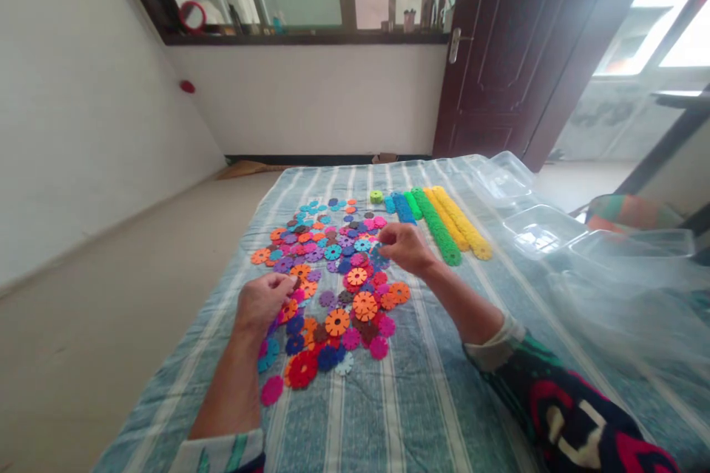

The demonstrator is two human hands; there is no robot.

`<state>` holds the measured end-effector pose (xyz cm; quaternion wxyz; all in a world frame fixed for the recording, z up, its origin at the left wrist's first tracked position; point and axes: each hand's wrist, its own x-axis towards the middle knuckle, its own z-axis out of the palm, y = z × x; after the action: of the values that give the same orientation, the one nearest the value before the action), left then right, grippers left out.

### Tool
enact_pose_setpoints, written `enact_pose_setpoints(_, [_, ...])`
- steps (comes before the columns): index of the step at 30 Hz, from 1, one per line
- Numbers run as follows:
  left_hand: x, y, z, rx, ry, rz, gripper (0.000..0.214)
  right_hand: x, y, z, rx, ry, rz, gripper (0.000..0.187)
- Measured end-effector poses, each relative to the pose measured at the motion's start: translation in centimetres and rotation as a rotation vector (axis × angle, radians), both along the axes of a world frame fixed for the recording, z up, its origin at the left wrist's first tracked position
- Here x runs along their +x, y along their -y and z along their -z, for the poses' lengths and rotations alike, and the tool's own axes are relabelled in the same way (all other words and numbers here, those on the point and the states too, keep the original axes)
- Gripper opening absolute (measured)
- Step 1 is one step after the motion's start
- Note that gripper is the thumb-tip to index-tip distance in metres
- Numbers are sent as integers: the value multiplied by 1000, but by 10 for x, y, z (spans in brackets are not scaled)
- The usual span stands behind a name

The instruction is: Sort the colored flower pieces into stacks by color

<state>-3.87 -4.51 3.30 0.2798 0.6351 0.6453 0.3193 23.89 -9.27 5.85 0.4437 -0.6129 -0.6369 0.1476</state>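
A loose pile of notched plastic flower discs in orange (364,306), red (302,369), pink, purple, blue and brown is spread over a striped cloth (355,429). At the pile's left edge is my left hand (265,303), fingers pinched together; a dark brown edge shows at its fingertips, but whether it is held I cannot tell. My right hand (406,247) hovers over the right side of the pile with thumb and fingers closed. Blue discs (379,257) lie beneath its fingertips. What it pinches, if anything, is hidden.
Discs lie sorted in rows beyond my right hand: yellow (460,225), green (438,229), blue (403,208), plus a short lime stack (376,196). Clear plastic containers (543,229) and a crumpled clear bag (621,303) stand at the right. A brown door (499,52) is behind.
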Motion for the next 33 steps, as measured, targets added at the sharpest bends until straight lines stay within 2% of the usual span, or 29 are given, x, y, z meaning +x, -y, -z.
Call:
enact_pose_setpoints(3, [1, 0, -1, 5, -34, -7, 29, 43, 1, 9, 2, 52, 138, 7])
enact_pose_setpoints(7, [5, 0, -1, 20, -92, 25, 32, 69, 2, 22, 32, 106, 179, 9])
enact_pose_setpoints(15, [18, 6, -5, 107, -280, 111, 32, 76, -5, 33, 109, 144, 110, 9])
enact_pose_setpoints(21, [21, 9, -8, 124, -315, 143, 33, 79, -8, 37, 155, 182, 59, 11])
enact_pose_setpoints(27, [21, 8, -7, 121, -304, 139, 33, 84, -7, 42, 58, 306, 78, 15])
enact_pose_setpoints(33, [20, 8, -6, 115, -303, 152, 34, 87, -1, 33, -70, 442, 121, 26])
